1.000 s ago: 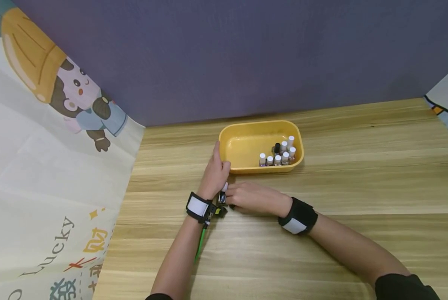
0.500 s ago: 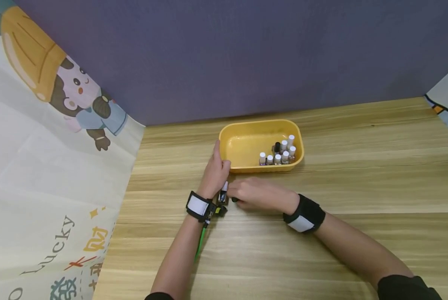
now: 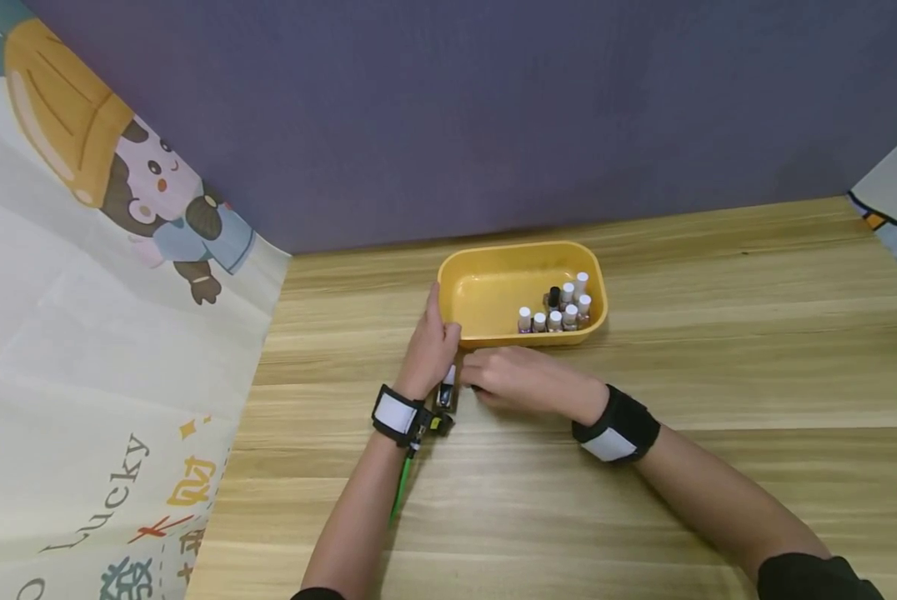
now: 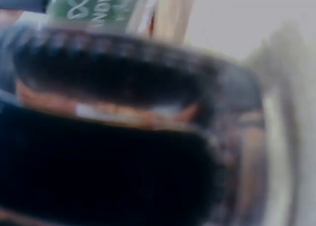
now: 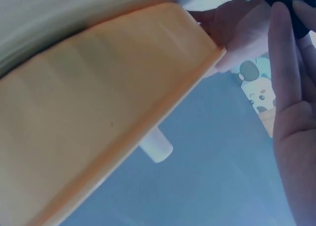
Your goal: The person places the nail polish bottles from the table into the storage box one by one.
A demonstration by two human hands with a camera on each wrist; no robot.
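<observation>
Bottle [image 3: 447, 385], small, white-capped and probably light, slick glass, stands on the counter [image 3: 643, 500] between my hands: right hand [image 3: 519, 379] pinches something beside it, left hand [image 3: 432, 346] rests straight-fingered against the yellow tray [image 3: 448, 275]; best gripped round its body.

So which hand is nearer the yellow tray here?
Left. The left hand rests against the yellow tray at its near left corner; the right hand sits just in front of it, apart, on the table.
</observation>
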